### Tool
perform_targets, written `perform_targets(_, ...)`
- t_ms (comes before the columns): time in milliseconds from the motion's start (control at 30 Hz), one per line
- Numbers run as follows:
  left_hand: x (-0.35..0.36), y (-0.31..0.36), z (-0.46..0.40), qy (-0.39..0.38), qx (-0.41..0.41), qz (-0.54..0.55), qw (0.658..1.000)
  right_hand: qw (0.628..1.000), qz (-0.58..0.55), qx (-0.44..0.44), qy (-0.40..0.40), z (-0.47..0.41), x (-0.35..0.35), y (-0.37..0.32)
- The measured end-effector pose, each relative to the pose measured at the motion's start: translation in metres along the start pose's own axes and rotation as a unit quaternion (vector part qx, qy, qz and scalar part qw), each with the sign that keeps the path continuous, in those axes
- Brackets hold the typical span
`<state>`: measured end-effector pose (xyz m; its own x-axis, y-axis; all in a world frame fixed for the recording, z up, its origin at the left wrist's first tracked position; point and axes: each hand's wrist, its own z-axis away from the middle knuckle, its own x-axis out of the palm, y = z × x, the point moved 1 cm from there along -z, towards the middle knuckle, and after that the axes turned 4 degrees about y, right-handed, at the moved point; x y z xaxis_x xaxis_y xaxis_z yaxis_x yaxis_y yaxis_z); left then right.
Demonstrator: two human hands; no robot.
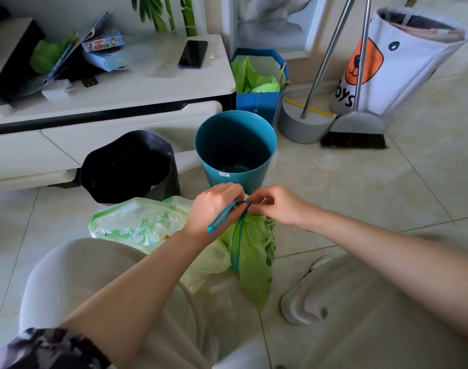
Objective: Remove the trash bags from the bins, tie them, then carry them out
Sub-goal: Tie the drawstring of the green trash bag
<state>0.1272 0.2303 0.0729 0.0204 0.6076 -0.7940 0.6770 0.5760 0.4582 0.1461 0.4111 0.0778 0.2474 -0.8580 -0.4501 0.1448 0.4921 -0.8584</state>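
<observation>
Pale floor tiles (360, 182) carry our crumpled green plastic trash bag (254, 243) before the empty teal bin (235, 147); left hand (214, 206) and right hand (278, 206) pinch its teal drawstring (225, 215) together. Uneven pulling could slip the knot, spilling rubbish

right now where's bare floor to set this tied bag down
Open tile right of the teal bin, in front of the broom. Crowded on the left: black bin and the other green bag sit close together.
</observation>
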Motion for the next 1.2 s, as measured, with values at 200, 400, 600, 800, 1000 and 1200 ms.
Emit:
perform_targets(200, -0.002, 0.001, -0.002, 0.004, 0.0, 0.019, 1.0, 0.999, 0.011, 0.016, 0.036, -0.002, -0.011, -0.004)
perform_targets(400, -0.002, 0.003, -0.002, 0.009, 0.025, -0.036, 0.999, 0.999, 0.001, 0.03, 0.016, 0.0, -0.009, -0.009)
perform_targets(600, -0.003, 0.003, -0.001, -0.012, 0.03, -0.009, 0.999, 0.999, 0.004, 0.033, -0.002, -0.002, -0.013, -0.014)
perform_targets(800, 0.0, 0.008, 0.001, -0.023, 0.062, -0.017, 0.998, 0.986, -0.016, 0.164, -0.037, -0.004, -0.023, -0.014)
perform_targets(1000, 0.002, 0.009, 0.001, -0.027, 0.073, -0.013, 0.997, 0.958, 0.283, -0.044, -0.026, -0.003, -0.015, -0.017)
perform_targets(1200, 0.003, 0.008, 0.0, -0.035, 0.076, 0.013, 0.996, 0.825, 0.514, -0.204, 0.117, -0.005, -0.019, -0.007)
